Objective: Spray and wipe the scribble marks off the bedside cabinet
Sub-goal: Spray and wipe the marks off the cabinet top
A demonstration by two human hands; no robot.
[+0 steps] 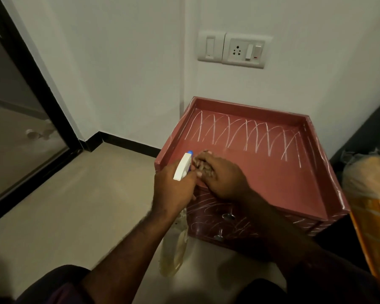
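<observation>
Bedside cabinet point(261, 178) sits right of me by the wall, scribble marks point(239, 137) on its far top. My left hand point(173, 189) grips the spray bottle point(182, 166), nozzle aimed far-right at them. My right hand point(224, 178) curls at the nozzle; I cannot tell whether it grips.

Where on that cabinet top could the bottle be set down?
Front right of the cabinet top is bare, from the scribble marks forward to its edge. Front left corner is crowded: left hand gripping the spray bottle, right hand beside it.
</observation>
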